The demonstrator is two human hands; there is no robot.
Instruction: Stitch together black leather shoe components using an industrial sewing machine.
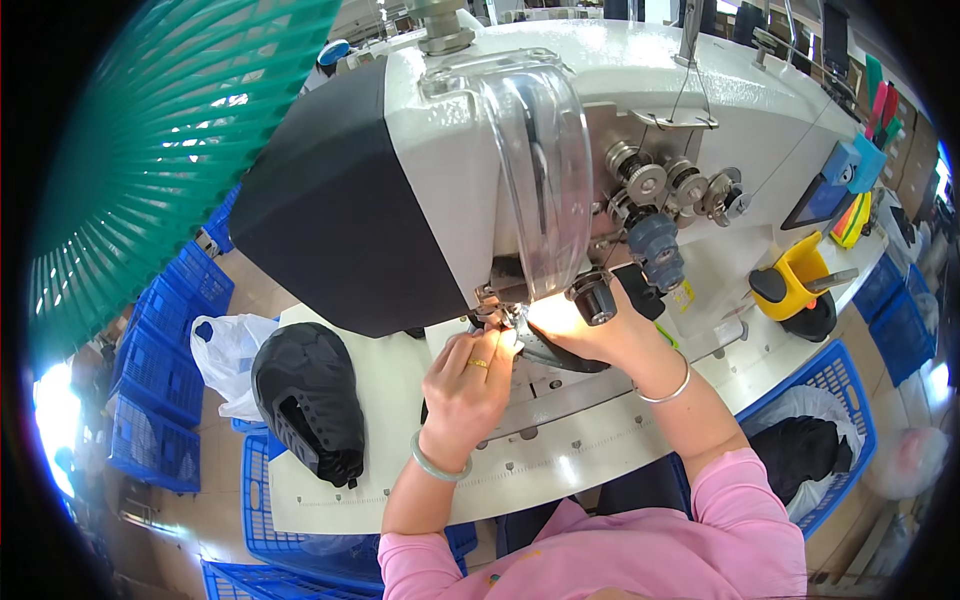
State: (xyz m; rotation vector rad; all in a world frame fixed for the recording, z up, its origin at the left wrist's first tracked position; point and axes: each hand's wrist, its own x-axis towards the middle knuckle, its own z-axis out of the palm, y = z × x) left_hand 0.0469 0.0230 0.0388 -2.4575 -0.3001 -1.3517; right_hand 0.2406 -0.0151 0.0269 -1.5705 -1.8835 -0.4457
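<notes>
A black shoe upper, mostly hidden by my hands, lies under the needle area of a white sewing machine. My left hand is closed at its left edge, fingertips pinched together just in front of the presser foot. From the right, my right hand grips the upper, with its fingers reaching toward the needle; bright lamp light washes them out. Another black shoe upper rests on the table to the left, its lacing opening toward me.
A green fan guard covers the upper left. On the right stands a yellow holder. Blue baskets flank the white table, one holding black pieces. A white plastic bag hangs at the left edge. Thread tension dials sit above my right hand.
</notes>
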